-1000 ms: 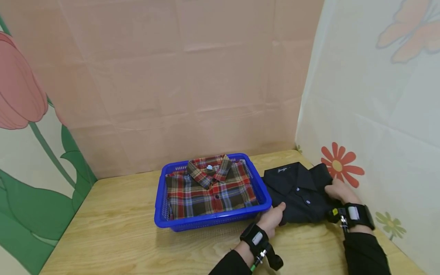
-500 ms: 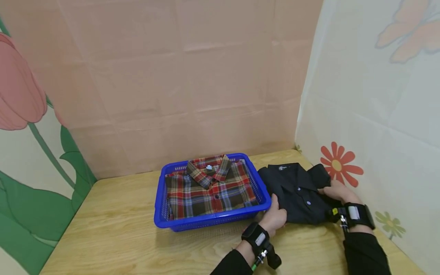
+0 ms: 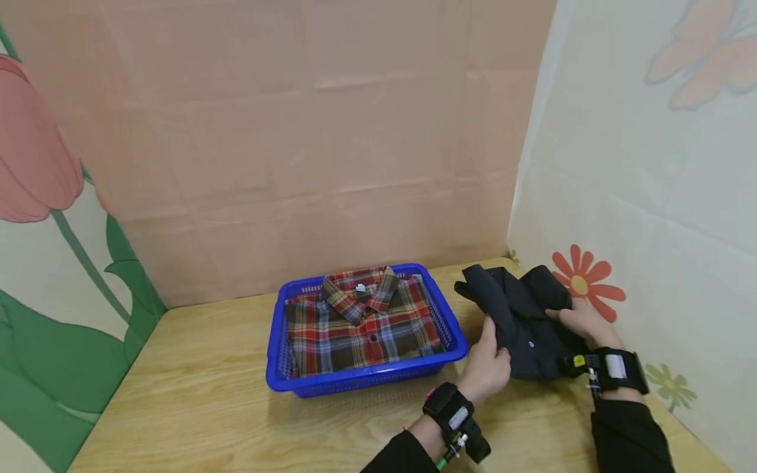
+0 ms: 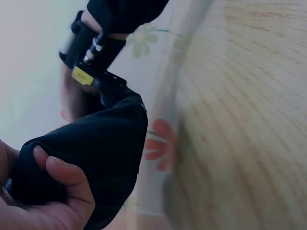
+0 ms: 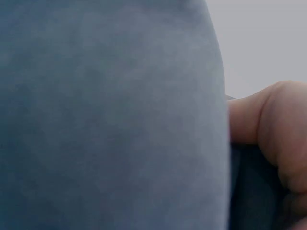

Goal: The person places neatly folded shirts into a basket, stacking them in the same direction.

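A black button-up shirt (image 3: 523,328), folded into a bundle, is bunched between both hands at the right of the table in the head view. My left hand (image 3: 486,371) grips its left edge, which is bent upward. In the left wrist view, the curled fingers (image 4: 72,177) of that hand hold the dark cloth. On the opposite edge, my right hand (image 3: 587,322) grips the shirt, thumb on top. Close-up dark cloth of the shirt (image 5: 110,115) fills most of the right wrist view and covers part of the right hand (image 5: 283,124).
Left of the hands stands a blue plastic basket (image 3: 378,372) with a folded plaid shirt (image 3: 369,338) inside. Both rest on a wooden table (image 3: 201,387). A flowered white wall covering (image 3: 644,263) rises along the right side, and a pinkish-brown one (image 3: 331,144) at the back.
The left hand has moved right and slightly up, away from the basket, lifting and folding the black shirt's left side inward. The right hand stays nearly in place. Basket unchanged.
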Demonstrator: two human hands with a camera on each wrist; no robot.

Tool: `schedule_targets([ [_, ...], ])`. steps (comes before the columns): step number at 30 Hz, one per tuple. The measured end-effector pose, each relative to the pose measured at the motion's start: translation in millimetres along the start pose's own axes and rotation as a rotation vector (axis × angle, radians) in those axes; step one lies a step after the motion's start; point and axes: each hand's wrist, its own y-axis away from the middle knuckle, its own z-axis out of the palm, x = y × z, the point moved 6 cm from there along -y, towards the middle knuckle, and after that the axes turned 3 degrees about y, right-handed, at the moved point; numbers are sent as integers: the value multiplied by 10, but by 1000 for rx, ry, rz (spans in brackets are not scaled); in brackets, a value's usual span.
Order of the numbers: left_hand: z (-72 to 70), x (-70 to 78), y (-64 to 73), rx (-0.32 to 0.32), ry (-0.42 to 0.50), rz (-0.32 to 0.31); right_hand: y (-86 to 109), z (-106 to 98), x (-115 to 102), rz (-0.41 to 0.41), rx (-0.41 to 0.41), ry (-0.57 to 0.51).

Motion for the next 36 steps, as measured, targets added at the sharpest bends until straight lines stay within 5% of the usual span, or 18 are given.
schedule_targets([
  [4,-101,149,18,9,40,-15,26,-34,-72,-1,31,-74],
  [8,-217,268,14,10,176,-34,43,-75,-155,5,91,-150],
  [15,-485,338,-26,18,350,32,76,-120,-415,-54,165,-304],
  [21,-790,339,-36,73,372,60,129,-26,-656,-59,143,-353],
  [28,-1096,253,-10,139,418,11,149,85,-888,-98,210,-481],
  [36,-1417,213,55,119,359,38,245,207,-1177,-118,172,-622],
])
